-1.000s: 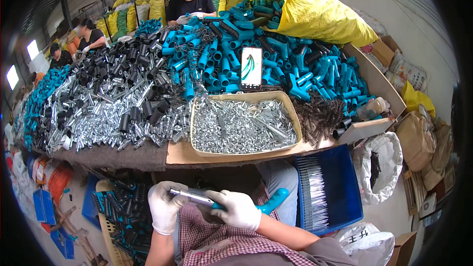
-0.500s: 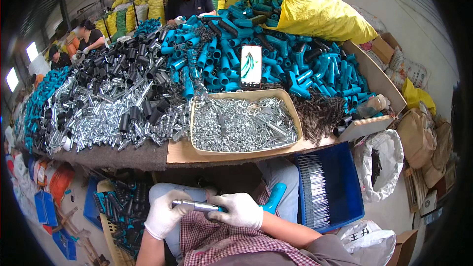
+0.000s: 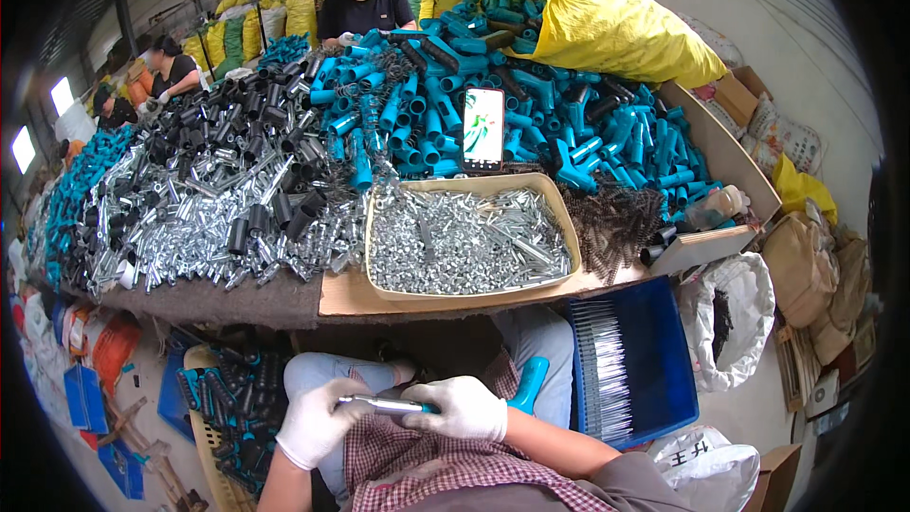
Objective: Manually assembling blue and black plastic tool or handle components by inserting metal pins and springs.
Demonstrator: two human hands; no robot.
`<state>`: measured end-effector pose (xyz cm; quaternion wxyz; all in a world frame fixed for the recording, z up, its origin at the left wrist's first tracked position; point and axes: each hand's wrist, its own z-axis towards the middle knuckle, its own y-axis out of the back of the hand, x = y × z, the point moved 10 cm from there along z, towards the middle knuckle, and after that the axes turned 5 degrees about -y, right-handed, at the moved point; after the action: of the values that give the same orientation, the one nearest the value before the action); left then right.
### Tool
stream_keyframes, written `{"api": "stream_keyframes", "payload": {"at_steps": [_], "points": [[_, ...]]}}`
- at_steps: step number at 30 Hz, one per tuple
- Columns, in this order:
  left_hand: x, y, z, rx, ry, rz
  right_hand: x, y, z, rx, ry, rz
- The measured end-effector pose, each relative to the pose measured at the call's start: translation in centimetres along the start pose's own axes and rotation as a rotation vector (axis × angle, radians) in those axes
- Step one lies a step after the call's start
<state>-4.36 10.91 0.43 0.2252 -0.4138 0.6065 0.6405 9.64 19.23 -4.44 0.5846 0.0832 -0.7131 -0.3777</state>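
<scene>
Over my lap I hold a teal-handled tool (image 3: 529, 385) with a silver metal barrel (image 3: 387, 405). My right hand (image 3: 463, 408), in a white glove, is wrapped round its body; the teal handle sticks out past the wrist on the right. My left hand (image 3: 318, 422), gloved too, closes on the barrel's left end. The left fingertips partly cover that end, so its tip is hard to make out. Beyond my hands, at the table edge, stands a cream tray (image 3: 377, 286) full of small silver metal parts.
Teal handles (image 3: 436, 118), black sleeves (image 3: 242, 235) and silver tubes (image 3: 180, 237) heap the table. A phone (image 3: 483, 129) leans behind the tray, dark springs (image 3: 616, 223) beside it. A blue bin (image 3: 654, 351) holds metal rods; a basket (image 3: 210, 446) holds teal-and-black tools. Co-workers sit beyond.
My left hand has turned and shifted slightly on the barrel, and less of the barrel shows. The teal handle sits a little lower. The phone's picture has changed.
</scene>
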Motion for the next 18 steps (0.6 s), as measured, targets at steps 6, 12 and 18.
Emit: {"api": "stream_keyframes", "payload": {"at_steps": [6,12,18], "points": [[-4.4,-0.1,-0.8,-0.102,-0.456,0.103,0.1,0.5,-0.2,-0.025,0.036,0.071],[-0.5,0.3,-0.4,-0.107,-0.150,0.057,0.3,0.3,0.0,-0.033,0.020,-0.038],[-6.9,-0.3,-1.6,-0.095,-0.768,0.223,0.2,0.2,0.0,-0.037,0.051,-0.004]]}}
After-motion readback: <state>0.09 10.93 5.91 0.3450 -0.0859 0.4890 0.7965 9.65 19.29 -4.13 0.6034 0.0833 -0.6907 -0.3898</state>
